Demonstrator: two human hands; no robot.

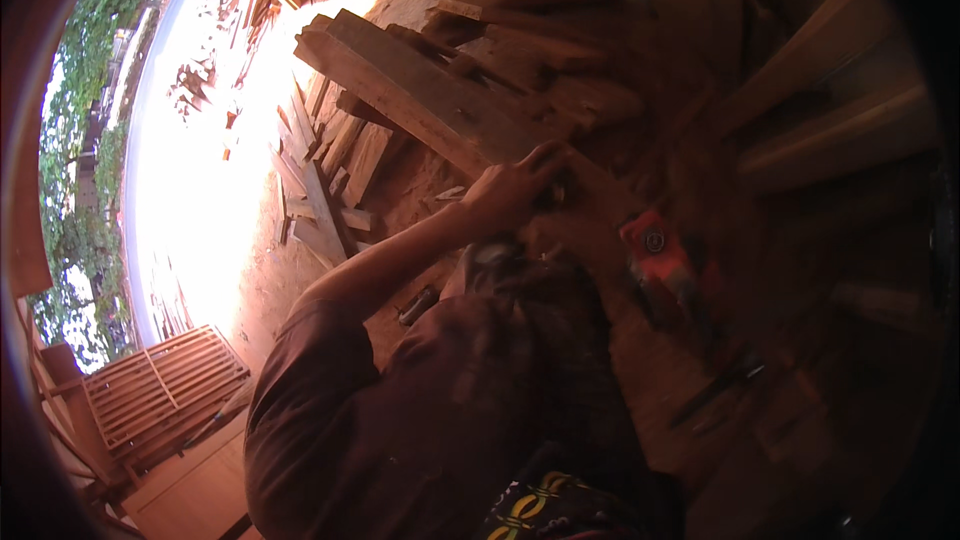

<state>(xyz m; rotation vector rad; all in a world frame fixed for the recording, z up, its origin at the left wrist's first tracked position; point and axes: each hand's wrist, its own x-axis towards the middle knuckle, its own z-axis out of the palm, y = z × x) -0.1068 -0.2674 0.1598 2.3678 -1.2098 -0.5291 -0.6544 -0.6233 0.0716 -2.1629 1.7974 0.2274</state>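
Observation:
My left arm reaches forward to a thick wooden beam [410, 90], which slants from the far left toward the middle. At the beam's near edge is my left hand [515, 190], its fingers curled in. Shadow hides what they close on, if anything. To the right of that hand lies a red object [655, 240] with a round grey mark on its face; its kind is hard to make out in the dark. I do not see my right hand.
Offcuts and boards [325, 190] lie heaped on the dusty ground left of the beam. Long planks [840, 140] lean at the right. A slatted wooden frame [165, 385] stands at the lower left. A thin dark tool [720, 390] lies in shadow at the lower right.

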